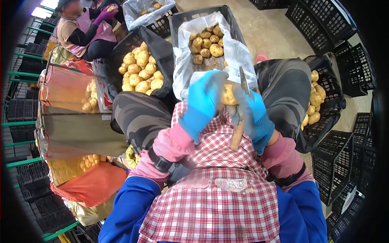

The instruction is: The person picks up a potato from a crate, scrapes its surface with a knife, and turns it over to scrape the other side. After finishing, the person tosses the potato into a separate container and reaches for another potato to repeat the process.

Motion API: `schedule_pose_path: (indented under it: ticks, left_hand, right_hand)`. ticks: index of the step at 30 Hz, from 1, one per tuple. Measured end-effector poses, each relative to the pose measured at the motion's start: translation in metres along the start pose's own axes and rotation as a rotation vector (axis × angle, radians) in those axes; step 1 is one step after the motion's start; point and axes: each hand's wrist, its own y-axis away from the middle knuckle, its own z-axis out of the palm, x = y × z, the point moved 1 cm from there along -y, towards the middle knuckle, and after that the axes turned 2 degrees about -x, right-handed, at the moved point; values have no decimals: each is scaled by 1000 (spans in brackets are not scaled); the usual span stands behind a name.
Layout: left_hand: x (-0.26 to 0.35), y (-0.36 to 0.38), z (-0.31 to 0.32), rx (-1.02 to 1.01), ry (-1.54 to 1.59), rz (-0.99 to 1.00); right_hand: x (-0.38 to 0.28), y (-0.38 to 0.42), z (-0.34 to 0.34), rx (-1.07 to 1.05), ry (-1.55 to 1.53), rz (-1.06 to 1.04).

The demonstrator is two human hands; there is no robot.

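Both of my hands wear blue gloves and meet above my lap. A yellow potato [229, 94] sits between them, with my left hand [206, 99] closed on its left side. On its right, my right hand [252, 115] is blurred by motion, its fingers wrapped round a knife. The knife's wooden handle [237, 137] points down toward my apron and its narrow blade [244, 81] points up. Just beyond my hands stands a black crate [175, 30] lined with white plastic [181, 60], holding several potatoes [206, 42] with soil on them.
Black-lined crates of potatoes stand left [142, 69] and right [317, 101] of my knees. A person [83, 32] in purple gloves sits at the upper left. Mesh-sided sacks [71, 89] of potatoes are at the left. Black crates [322, 24] stand along the right side.
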Motion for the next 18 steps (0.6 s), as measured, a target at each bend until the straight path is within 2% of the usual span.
schedule_pose_path:
  ticks: [1, 3, 6, 7, 9, 10, 14, 16, 17, 18]
  left_hand:
    - [2, -7, -1, 43, 304, -327]
    - [-12, -13, -9, -3, 202, -293]
    - [-15, -11, -14, -57, 278, -511]
    - [-13, -9, -12, -33, 283, -519]
    - [-9, -3, -6, 12, 291, -538]
    - [-6, -1, -10, -43, 284, -539]
    - [-32, 7, -19, -80, -146, -41]
    - [-18, 5, -28, -90, -436, 156]
    - [-14, 8, -29, -111, -332, 119]
    - [-10, 12, -29, -128, -231, 83]
  right_hand:
    - [4, -2, -1, -50, -82, 34]
    - [15, -9, -8, -146, -242, 91]
    - [21, -20, -16, -284, -591, 233]
    - [19, -21, -16, -311, -708, 294]
    - [20, -20, -16, -244, -717, 324]
    - [22, -20, -16, -240, -739, 338]
    - [25, -21, -19, -254, -822, 377]
    - [23, -14, -23, -292, -654, 262]
    - [20, -10, -22, -313, -569, 205]
    - [15, -7, -20, -228, -406, 127]
